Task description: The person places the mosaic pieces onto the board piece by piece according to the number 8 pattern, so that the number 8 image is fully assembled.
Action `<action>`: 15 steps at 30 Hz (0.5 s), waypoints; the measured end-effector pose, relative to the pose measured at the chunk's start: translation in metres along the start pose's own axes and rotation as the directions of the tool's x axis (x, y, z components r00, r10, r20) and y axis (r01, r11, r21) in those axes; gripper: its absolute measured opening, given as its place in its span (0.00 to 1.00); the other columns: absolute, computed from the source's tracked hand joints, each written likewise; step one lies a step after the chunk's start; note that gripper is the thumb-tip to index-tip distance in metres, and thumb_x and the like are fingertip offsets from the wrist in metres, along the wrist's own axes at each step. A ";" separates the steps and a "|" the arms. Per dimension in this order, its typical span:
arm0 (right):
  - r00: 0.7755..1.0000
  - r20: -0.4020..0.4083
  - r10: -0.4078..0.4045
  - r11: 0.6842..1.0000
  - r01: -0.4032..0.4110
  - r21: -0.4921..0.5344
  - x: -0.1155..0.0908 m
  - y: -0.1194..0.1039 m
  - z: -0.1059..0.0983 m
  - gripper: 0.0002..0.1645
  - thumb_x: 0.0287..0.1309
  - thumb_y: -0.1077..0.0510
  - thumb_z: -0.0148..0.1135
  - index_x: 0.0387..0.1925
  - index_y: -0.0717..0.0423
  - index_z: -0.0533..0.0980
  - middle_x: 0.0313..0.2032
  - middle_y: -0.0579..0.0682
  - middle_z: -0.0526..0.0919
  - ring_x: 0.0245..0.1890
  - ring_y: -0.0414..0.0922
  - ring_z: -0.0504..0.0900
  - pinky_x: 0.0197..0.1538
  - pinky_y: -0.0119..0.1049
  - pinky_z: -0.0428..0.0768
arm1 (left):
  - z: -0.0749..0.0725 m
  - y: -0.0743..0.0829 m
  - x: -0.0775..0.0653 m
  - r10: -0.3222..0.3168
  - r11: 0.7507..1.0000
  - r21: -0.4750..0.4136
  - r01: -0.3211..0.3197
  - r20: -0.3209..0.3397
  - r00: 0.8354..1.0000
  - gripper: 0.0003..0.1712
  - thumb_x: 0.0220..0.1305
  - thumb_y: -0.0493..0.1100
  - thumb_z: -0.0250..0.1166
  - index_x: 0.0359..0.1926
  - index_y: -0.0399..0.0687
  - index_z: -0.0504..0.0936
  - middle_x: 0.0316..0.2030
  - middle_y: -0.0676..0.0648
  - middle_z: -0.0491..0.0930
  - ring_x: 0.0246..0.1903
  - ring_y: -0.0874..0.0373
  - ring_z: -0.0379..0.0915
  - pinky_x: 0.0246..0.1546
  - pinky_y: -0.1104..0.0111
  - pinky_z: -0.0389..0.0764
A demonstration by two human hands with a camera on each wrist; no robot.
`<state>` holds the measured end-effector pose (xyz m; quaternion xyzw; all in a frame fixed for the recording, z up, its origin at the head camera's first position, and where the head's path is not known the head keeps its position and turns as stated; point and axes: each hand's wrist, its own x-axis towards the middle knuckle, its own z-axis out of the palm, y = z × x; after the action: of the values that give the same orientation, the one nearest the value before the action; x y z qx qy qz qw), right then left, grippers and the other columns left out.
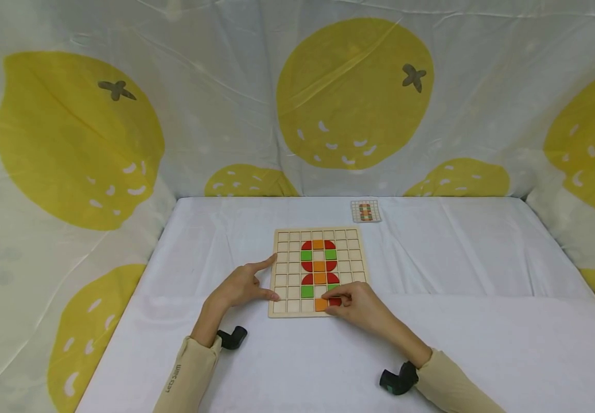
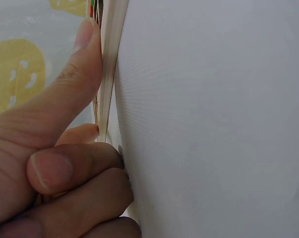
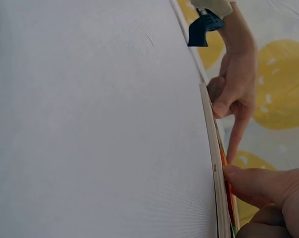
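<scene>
A square wooden grid board lies on the white cloth, with red, orange and green tiles set in its middle columns. My left hand touches the board's left edge, thumb near the lower corner and index finger higher up, both extended. In the left wrist view its other fingers are curled. My right hand has thumb and index finger about a red tile in the bottom row, beside an orange tile. The right thumb rests on the board's face in the right wrist view. The palm partly hides a green tile.
Behind the board lies a small pattern card printed with a similar coloured design. A curtain with yellow lemons hangs round the table. Black wrist cameras are strapped below both hands.
</scene>
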<state>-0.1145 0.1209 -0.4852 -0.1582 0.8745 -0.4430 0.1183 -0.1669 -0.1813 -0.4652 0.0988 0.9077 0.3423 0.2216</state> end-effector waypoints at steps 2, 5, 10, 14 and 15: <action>1.000 -0.001 0.000 1.000 0.000 0.002 0.000 0.000 0.000 0.13 0.57 0.58 0.77 0.44 0.52 0.90 0.14 0.40 0.58 0.17 0.34 0.55 0.25 0.27 0.55 | 0.000 0.000 0.001 -0.001 1.000 0.003 0.001 -0.002 1.000 0.62 0.50 0.56 0.82 0.81 0.64 0.56 0.16 0.55 0.58 0.18 0.62 0.51 0.24 0.69 0.58; 1.000 0.000 0.005 1.000 -0.005 0.012 -0.001 0.000 -0.002 0.14 0.56 0.56 0.78 0.45 0.51 0.89 0.14 0.40 0.58 0.17 0.34 0.55 0.25 0.26 0.55 | 0.000 0.000 0.001 -0.005 1.000 0.005 0.005 -0.008 1.000 0.62 0.49 0.56 0.82 0.81 0.64 0.57 0.16 0.55 0.57 0.18 0.62 0.51 0.24 0.69 0.58; 0.999 -0.032 0.009 1.000 -0.008 0.025 -0.008 0.003 -0.017 0.14 0.57 0.54 0.78 0.46 0.50 0.89 0.15 0.40 0.57 0.18 0.34 0.56 0.25 0.27 0.56 | 0.001 -0.001 0.001 -0.013 1.000 0.007 0.013 -0.012 1.000 0.62 0.49 0.56 0.83 0.81 0.65 0.58 0.16 0.55 0.58 0.18 0.61 0.52 0.24 0.69 0.58; 0.996 -0.086 0.010 1.000 -0.009 0.013 -0.021 0.015 -0.038 0.14 0.57 0.55 0.77 0.46 0.51 0.89 0.16 0.40 0.57 0.18 0.34 0.56 0.24 0.28 0.57 | 0.001 -0.001 0.000 -0.015 1.000 -0.001 0.015 -0.011 1.000 0.62 0.48 0.56 0.83 0.81 0.65 0.58 0.16 0.55 0.58 0.18 0.61 0.53 0.24 0.69 0.58; 0.995 -0.096 0.016 1.000 -0.015 0.006 -0.025 0.019 -0.043 0.15 0.57 0.55 0.78 0.46 0.50 0.89 0.16 0.39 0.58 0.18 0.33 0.56 0.24 0.28 0.57 | 0.001 -0.001 0.000 -0.016 1.000 -0.003 0.016 -0.010 1.000 0.62 0.48 0.56 0.83 0.81 0.66 0.58 0.16 0.55 0.58 0.18 0.61 0.53 0.24 0.69 0.58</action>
<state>-0.1093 0.1731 -0.4737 -0.1295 0.8791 -0.4516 0.0798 -0.1666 -0.1815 -0.4665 0.0894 0.9091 0.3422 0.2201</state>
